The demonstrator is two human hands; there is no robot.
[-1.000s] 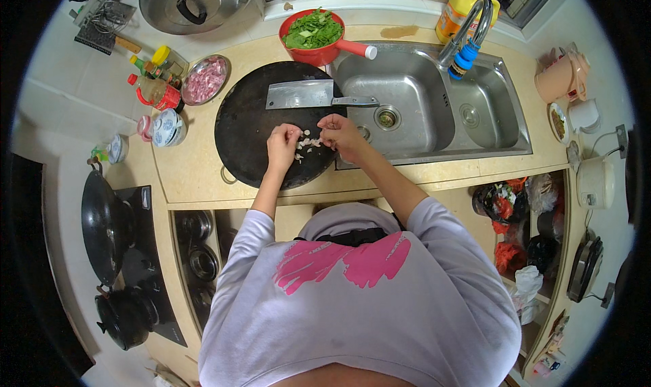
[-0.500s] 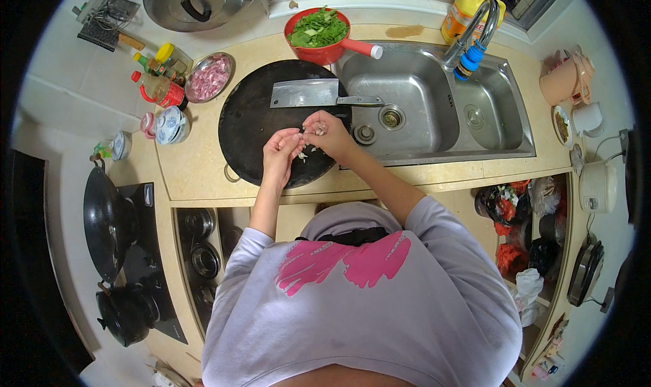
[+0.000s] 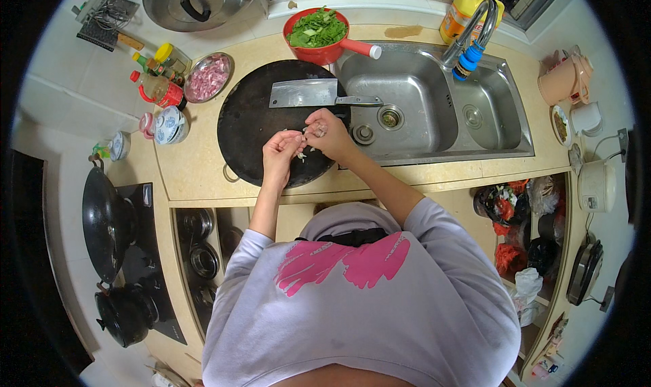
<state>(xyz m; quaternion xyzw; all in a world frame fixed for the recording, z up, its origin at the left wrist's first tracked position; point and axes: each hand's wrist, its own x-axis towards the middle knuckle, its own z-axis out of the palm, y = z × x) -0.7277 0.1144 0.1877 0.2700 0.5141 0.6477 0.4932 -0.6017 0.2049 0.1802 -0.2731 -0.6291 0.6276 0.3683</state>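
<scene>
Over the near right part of a round black cutting board, both hands meet at the fingertips. My left hand is closed in a pinch against the right fingers. Curled beside it, my right hand holds pale pieces that look like garlic cloves. What exactly lies between the touching fingertips is too small to make out. A few whitish bits lie on the board just below the hands. Beyond them a cleaver rests flat, its handle reaching over the sink's edge.
A steel double sink with a tap is on the right. Behind the board stands a red handled colander-like bowl of chopped greens. A plate of sliced raw meat and sauce bottles are at left, above the hob with a wok.
The fingers of both hands have shifted very slightly against each other. The cleaver, board and bowls stay where they were.
</scene>
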